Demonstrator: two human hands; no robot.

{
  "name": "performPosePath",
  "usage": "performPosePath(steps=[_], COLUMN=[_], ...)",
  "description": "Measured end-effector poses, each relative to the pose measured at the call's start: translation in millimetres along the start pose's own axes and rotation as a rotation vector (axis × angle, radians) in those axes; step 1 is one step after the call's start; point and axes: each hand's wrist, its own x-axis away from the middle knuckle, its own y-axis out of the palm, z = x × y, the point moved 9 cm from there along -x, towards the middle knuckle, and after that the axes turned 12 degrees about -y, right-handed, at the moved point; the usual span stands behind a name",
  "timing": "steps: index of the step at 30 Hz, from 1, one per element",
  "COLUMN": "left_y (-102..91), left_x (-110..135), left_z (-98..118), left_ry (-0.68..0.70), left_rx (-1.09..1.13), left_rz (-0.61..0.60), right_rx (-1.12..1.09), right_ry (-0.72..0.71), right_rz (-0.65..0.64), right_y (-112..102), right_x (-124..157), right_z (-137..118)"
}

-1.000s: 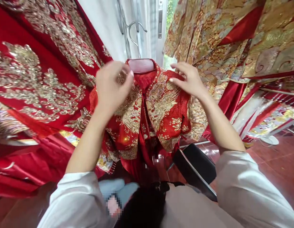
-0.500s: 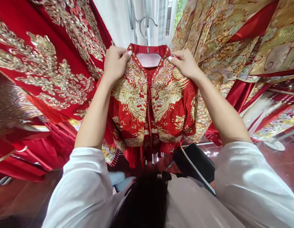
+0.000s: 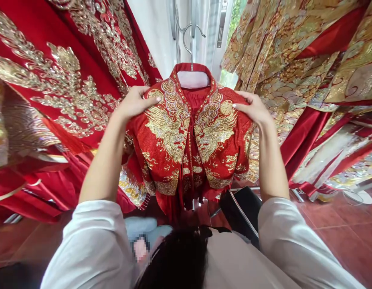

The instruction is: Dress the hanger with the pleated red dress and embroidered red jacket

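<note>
Head view: short red jacket with dense gold embroidery (image 3: 216, 138) hanging upright mid-view, front parted at the neck, directly below thin silver metal hook (image 3: 191, 60). Left hand (image 3: 133, 103) pinching one shoulder, thumb in front on the stitching, fingertips hidden over the top. Right hand (image 3: 255, 107) pinching the other shoulder, much the same way. Grip pressure: cannot tell. Seating of the hook on grey upright metal bars (image 3: 175, 24) behind: cannot tell either.

Main risk, as judged: uneven pull between the two hands, dragging one shoulder out of line and skewing the jacket. Also possible: hook coming loose if lifted; cause, open tip. Snagging likely if swung sideways, with red cloth covered in silver-gold sequins (image 3: 68, 64) near on the left and gold scale-patterned garment (image 3: 282, 72) near on the right. Raised thread under both thumbs, so possible fraying from hard rubbing or a nail edge. Low down, near the hem in view, black box-shaped object (image 3: 243, 208); contact unclear, possible scuffing if lowered.
</note>
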Motion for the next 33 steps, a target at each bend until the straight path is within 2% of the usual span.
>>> performPosePath(steps=[2,3,5,7,8,9,10,11,13,15,17,20,21,23,25,27,31,33], left_y=[-9.3,-10.3,-2.9,15.4,29.7,46.5,66.5,89.0,136.7,164.4,171.0,160.3,159.0,166.2,181.2,195.4,222.4,229.7], left_x=[10.1,17.6,36.3,62.2,77.2,93.1,107.5,119.4,134.5,146.2,155.0,170.0,174.7,181.7,188.2,197.4,220.2,223.7], left_z=[5.4,8.8,14.1,15.5,14.0,11.0,5.0,-3.3,-24.7,-44.4,-57.4,-76.1,-83.8,-94.7,-91.8,-75.4,-27.3,-14.2], left_ry=[0.002,0.005,0.011,0.003,-0.009,-0.029,-0.069,-0.114,-0.215,-0.294,-0.308,-0.326,-0.347,-0.368,-0.342,-0.293,-0.219,-0.223], left_rx=[-0.073,-0.090,-0.098,-0.121,-0.147,-0.181,-0.216,-0.239,-0.284,-0.332,-0.358,-0.295,-0.243,-0.134,-0.061,-0.027,0.124,0.179], left_rz=[0.290,0.398,0.530,0.619,0.646,0.671,0.666,0.627,0.451,0.365,0.354,0.389,0.363,0.237,0.079,-0.023,-0.156,-0.163], right_rx=[0.142,0.224,0.400,0.585,0.669,0.731,0.772,0.795,0.808,0.797,0.743,0.590,0.545,0.486,0.433,0.344,0.121,0.068], right_ry=[-0.027,-0.018,0.034,0.099,0.126,0.146,0.162,0.184,0.248,0.338,0.389,0.422,0.443,0.503,0.533,0.513,0.389,0.357], right_rz=[0.129,0.182,0.321,0.491,0.556,0.570,0.516,0.411,0.189,0.125,0.163,0.197,0.183,0.143,0.095,0.062,0.039,0.036], right_y=[-1.4,-1.2,0.0,11.1,24.5,44.8,71.5,101.6,155.6,179.7,179.7,168.8,167.5,169.5,177.6,187.7,201.4,203.9], right_x=[6.5,11.0,27.3,56.3,73.9,90.2,103.5,114.3,133.3,149.5,159.1,169.0,172.7,179.9,180.4,171.2,136.9,121.8], right_z=[-1.6,-3.9,-12.9,-28.4,-36.7,-42.5,-44.0,-40.6,-24.1,-4.7,10.3,23.6,25.6,23.6,11.6,-9.3,-55.3,-61.9])
